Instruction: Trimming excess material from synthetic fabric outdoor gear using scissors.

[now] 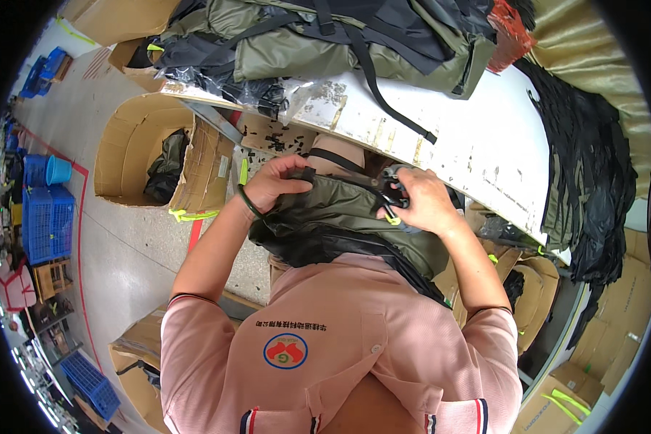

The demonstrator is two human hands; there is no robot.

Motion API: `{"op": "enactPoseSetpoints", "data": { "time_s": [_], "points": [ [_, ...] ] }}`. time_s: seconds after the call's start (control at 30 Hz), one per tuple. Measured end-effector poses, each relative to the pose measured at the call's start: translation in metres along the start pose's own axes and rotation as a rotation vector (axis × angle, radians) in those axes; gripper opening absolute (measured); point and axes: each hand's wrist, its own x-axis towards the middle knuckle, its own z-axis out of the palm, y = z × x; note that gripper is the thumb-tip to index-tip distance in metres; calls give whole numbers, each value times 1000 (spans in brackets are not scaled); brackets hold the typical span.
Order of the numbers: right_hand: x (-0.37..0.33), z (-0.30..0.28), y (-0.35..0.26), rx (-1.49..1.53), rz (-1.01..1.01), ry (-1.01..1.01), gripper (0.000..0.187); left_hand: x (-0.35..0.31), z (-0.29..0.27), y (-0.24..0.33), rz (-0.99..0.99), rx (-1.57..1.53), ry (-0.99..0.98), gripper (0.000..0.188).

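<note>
In the head view, holding olive fabric piece (332, 205) across lap at centre; pinching its edge with left hand (273, 185) at ten o'clock, curling right hand (428, 202) at three around dark object (395, 194), kind unclear. Apparently under way: spread, not set down; remainder impossible to judge.

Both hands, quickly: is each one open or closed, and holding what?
Left hand: closed, pinching the edge of the dark green fabric.
Right hand: closed on a small dark item, exact kind unclear.
</note>
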Motion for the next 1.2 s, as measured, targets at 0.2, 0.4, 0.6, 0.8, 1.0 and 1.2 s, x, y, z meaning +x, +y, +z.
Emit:
{"op": "enactPoseSetpoints", "data": {
  "time_s": [0.2,0.4,0.6,0.8,1.0,1.2],
  "points": [
    [20,2,-17,-79,-17,-178,47,-3,3,-1,-13,-19,-54,27],
    [27,-1,-26,-54,-106,-61,53,-1,5,-4,-5,3,-82,24],
    [29,-6,-28,-90,-45,-178,45,-3,7,-2,-44,12,-100,24],
    [17,0,-25,-56,13,-110,42,0,8,2,-17,89,-89,24],
    [-29,-4,-1,224,323,-121,46,23,-7,28,134,322,18,24],
    [-122,18,9,667,580,-177,21,64,-29,36,193,309,107,23]
  ]
}}
